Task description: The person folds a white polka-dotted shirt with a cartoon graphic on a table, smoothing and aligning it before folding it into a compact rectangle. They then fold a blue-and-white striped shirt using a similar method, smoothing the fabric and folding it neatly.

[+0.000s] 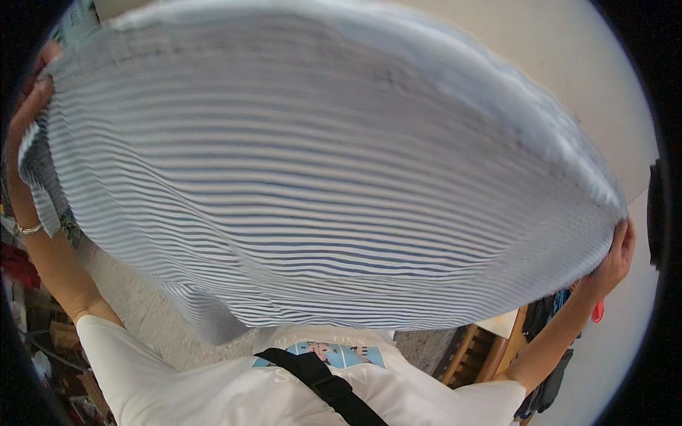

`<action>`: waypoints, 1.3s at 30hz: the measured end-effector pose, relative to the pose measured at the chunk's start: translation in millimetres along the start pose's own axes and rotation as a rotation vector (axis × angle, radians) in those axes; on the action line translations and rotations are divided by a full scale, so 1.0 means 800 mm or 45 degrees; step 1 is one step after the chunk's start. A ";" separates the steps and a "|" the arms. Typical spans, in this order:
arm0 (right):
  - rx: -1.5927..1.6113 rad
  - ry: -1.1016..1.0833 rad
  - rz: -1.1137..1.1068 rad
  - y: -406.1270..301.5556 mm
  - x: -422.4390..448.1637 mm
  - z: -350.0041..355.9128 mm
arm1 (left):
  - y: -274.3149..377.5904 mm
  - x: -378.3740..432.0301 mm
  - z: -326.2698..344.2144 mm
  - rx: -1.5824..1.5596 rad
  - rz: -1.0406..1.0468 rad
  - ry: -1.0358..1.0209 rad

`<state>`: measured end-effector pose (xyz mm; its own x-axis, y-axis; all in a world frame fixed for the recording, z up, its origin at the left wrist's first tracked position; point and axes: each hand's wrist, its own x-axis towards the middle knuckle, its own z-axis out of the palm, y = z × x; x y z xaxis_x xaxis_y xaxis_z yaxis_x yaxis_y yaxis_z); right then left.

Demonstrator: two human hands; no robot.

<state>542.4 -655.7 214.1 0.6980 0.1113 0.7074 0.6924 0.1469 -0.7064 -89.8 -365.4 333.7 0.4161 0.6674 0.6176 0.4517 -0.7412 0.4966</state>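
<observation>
A large striped cloth [319,186], pale with thin dark blue lines, is spread wide before me and fills most of the view. My left hand [40,90] grips its edge at the far left, with the fingers partly blurred. At the right side my right hand [620,255] is closed on the opposite edge. The cloth's upper rim is blurred and bowed, and its lower part hangs in folds close to my chest. A loose flap of it dangles beside my left forearm. Whether it is a garment or a sheet I cannot tell.
At the lower right stands a slatted wooden piece of furniture [482,354], with dark clothes [554,373] beside it. A pale wall [586,96] rises at the right. Mixed items, among them a red cloth [20,266], lie at the left edge. The grey floor [154,319] shows below the cloth.
</observation>
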 end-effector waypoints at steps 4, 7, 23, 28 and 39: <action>0.073 0.078 0.119 0.044 -0.024 -0.042 | -0.019 0.013 0.066 -0.197 0.098 -0.439; -0.219 -0.117 0.158 0.081 -0.050 -0.032 | -0.025 0.074 0.198 -0.273 -0.036 -0.905; -0.531 -0.540 0.217 0.275 -0.102 0.070 | -0.168 0.141 0.423 -0.208 -0.155 -1.123; -0.364 -0.401 0.143 0.252 -0.093 0.089 | -0.169 0.160 0.384 -0.297 -0.204 -0.775; -0.773 -0.737 0.550 0.245 -0.110 0.095 | -0.243 0.134 0.512 0.252 -0.181 -0.700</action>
<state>602.6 -562.1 15.1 0.8302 0.5313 0.1690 0.4855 -0.5400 -0.6875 190.5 -120.3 53.6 0.6640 0.7378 0.1214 0.6495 -0.6496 0.3953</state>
